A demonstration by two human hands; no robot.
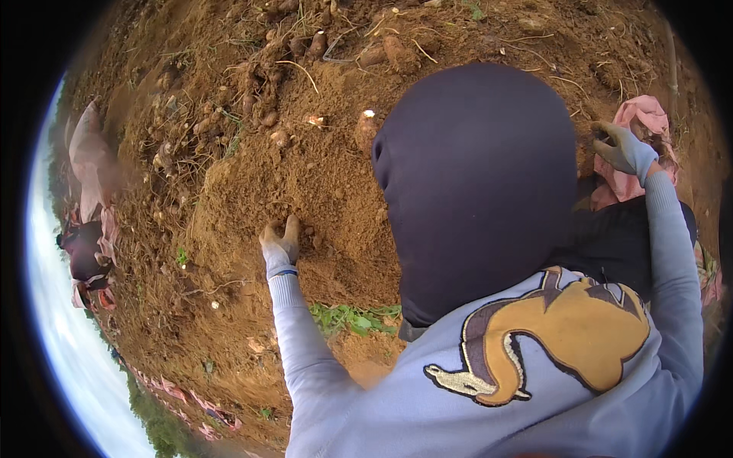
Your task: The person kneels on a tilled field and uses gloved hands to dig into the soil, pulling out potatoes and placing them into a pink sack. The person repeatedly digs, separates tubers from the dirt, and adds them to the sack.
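Note:
My left hand [280, 245], in a soil-stained light glove, reaches down to the loose brown soil [338, 172]. Its finger and thumb are apart at the ground, with no object visible between them. On the far right, my right hand [623, 147], gloved too, is beside the mouth of a pink woven sack [644, 111]. The fingers there are bent with a gap between them, and I see nothing held. Brown lumps show inside the sack. A brown tuber with a white cut end [367, 129] lies half in the soil beside my dark-clothed knee [481, 172].
Several soil-covered tubers [395, 54] and thin roots lie across the top. Green leaves [361, 320] grow below my left hand. At the far left, a person [86, 252] is near a pale pink sack [89, 160]. More pink sacks [172, 389] lie at lower left.

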